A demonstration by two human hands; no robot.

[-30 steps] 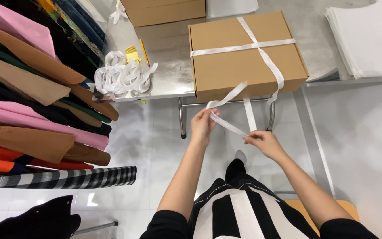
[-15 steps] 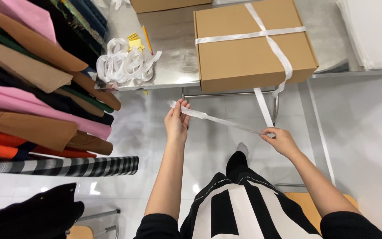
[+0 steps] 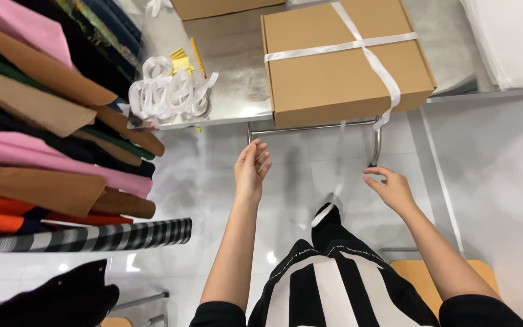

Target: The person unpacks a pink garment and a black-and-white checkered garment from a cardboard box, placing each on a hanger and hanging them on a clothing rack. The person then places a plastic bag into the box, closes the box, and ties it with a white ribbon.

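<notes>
A brown cardboard box (image 3: 334, 79) sits at the front edge of a shiny metal table (image 3: 231, 97), crossed by a white ribbon (image 3: 358, 43). The ribbon's loose ends hang off the box's front: a short end at its right corner and a long end (image 3: 337, 181) dangling freely toward the floor. My left hand (image 3: 250, 168) is below the table edge, fingers apart, holding nothing. Just right of the dangling end, my right hand (image 3: 390, 186) has its fingers spread and does not touch the ribbon.
A pile of white ribbon loops (image 3: 167, 94) and a pencil (image 3: 198, 57) lie on the table's left part. Stacked fabric rolls (image 3: 49, 139) in pink, brown, orange and check fill the left. White sheets (image 3: 509, 36) lie at the right. A second box (image 3: 225, 7) stands behind.
Both hands held the ribbon stretched between them half a second ago; now they have let go, and the ribbon end hangs loose between them.
</notes>
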